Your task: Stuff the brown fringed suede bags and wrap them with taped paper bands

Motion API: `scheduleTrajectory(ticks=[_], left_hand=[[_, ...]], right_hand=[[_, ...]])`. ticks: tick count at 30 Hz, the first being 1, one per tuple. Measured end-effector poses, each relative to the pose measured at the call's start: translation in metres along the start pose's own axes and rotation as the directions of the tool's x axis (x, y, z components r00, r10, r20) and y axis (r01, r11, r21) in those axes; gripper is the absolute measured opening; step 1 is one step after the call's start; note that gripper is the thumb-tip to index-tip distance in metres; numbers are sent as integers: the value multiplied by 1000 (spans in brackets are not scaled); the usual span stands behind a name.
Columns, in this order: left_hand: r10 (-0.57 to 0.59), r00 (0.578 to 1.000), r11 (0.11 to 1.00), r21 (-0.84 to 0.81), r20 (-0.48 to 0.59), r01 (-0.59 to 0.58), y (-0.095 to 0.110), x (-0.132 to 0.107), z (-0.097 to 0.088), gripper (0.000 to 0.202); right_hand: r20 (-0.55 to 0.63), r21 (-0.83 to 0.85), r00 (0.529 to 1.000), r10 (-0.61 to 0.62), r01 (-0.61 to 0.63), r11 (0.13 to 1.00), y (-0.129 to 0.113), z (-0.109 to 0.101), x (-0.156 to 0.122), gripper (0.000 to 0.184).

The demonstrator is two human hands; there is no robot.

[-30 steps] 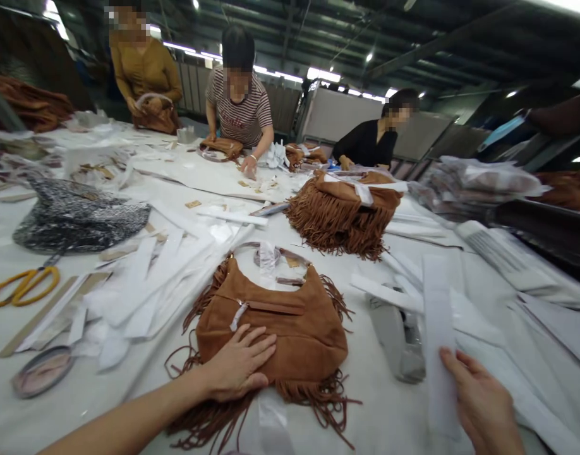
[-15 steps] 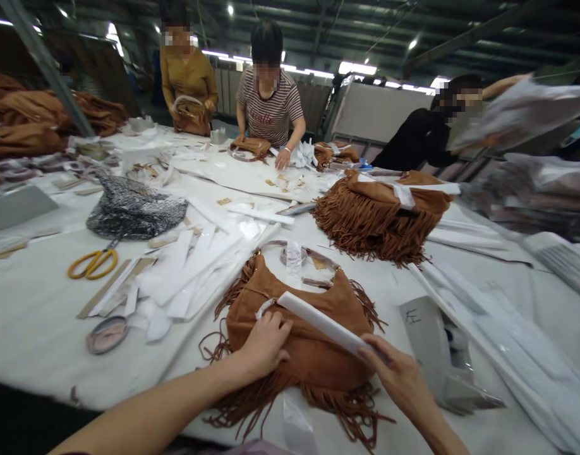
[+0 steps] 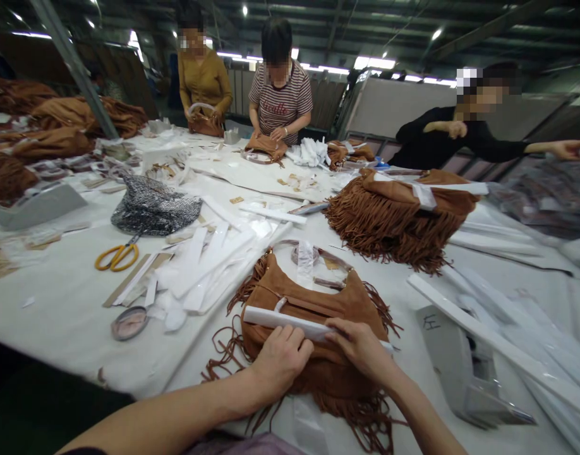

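A brown suede fringed handbag (image 3: 271,284) lies flat on the table in front of me, its fringe spread around the sides and bottom. Across its front runs a flat white strip (image 3: 266,317), just below a slit pocket with a small white wrapped pull (image 3: 281,304). My left hand (image 3: 284,355) is closed, its curled fingers at the strip's lower edge near the middle. Farther right, my right hand (image 3: 361,351) pinches the strip between thumb and fingers. Clear wrapping (image 3: 306,265) covers part of the handle.
Yellow-handled scissors (image 3: 117,257), a tape roll (image 3: 129,323) and loose white strips (image 3: 199,265) lie left. A grey tape dispenser (image 3: 448,354) stands right. Another fringed bag (image 3: 394,221) sits behind. Co-workers (image 3: 283,88) stand across the table.
The white strip has swung from slanting to nearly level and moved down and left across the bag. My left hand has come from the pocket pull to the strip; my right hand has shifted left.
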State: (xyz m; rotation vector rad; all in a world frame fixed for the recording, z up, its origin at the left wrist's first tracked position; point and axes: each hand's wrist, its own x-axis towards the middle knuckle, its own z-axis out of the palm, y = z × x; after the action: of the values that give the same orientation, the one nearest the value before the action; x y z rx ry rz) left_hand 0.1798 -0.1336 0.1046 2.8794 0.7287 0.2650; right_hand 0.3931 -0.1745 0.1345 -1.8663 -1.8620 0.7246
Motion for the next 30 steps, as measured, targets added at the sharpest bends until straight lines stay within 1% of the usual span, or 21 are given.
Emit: scheduleTrajectory(ticks=[3, 5, 8, 10, 13, 16, 18, 23, 26, 30], left_hand=[[14, 1000, 1000, -16, 10, -14, -3, 3, -1, 10], [17, 1000, 999, -28, -10, -18, -6, 5, -4, 12], [8, 998, 1000, -12, -58, -8, -10, 7, -7, 27], [-3, 998, 1000, 13, -69, 4, -15, 5, -7, 34], [-23, 998, 998, 53, -53, 26, -25, 1, -5, 37], [-46, 998, 997, 67, -35, 48, -33, -2, 2, 34], [-42, 999, 997, 61, -27, 44, -36, -3, 7, 30], [-3, 999, 997, 78, -42, 7, -39, -5, 19, 22], [10, 997, 993, 114, -75, -2, -37, -6, 22, 25], [33, 996, 993, 117, -84, -23, -33, -2, 22, 26]], right_hand=[[57, -12, 998, 14, -14, 1000, 1, 2, 1, 21], [70, -22, 997, 19, -18, 1000, 3, 4, 0, 21], [77, -27, 997, 18, -16, 1000, 8, 4, -1, 19], [99, -17, 995, 12, -10, 1000, 12, 4, 0, 17], [141, -2, 990, 8, -8, 1000, 17, 5, 3, 16], [162, 1, 987, -1, 0, 1000, 19, 8, 3, 16], [151, -5, 988, -1, 2, 1000, 18, 9, 0, 18], [58, -46, 998, -8, 11, 999, 14, 12, -10, 20], [56, -40, 998, -10, 12, 999, 12, 13, -12, 20], [79, 43, 996, -40, 37, 998, 16, 15, -9, 22]])
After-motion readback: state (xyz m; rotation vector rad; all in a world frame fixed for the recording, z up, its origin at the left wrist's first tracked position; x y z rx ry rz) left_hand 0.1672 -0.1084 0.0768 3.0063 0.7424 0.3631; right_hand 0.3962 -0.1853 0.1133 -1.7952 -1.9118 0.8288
